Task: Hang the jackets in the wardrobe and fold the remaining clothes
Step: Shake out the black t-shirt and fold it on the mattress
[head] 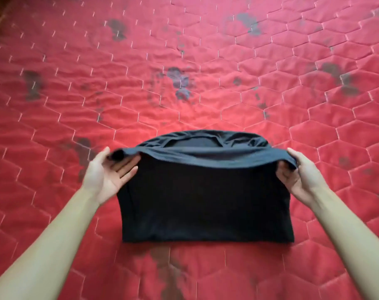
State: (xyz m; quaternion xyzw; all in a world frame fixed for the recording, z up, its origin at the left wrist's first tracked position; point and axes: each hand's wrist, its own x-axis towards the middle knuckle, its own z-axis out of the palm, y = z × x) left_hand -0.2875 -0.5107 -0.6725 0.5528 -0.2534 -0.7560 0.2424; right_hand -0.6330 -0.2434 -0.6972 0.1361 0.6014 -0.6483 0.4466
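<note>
While the black garment (206,202) is pinched by its raised far edge, crosswise between left hand (106,172) and right hand (299,173), its flat half is seen nearer.

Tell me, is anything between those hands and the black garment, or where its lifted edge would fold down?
Nothing visible. The left hand and right hand hold the lifted edge of the black garment, and nothing lies on its flat part.
</note>
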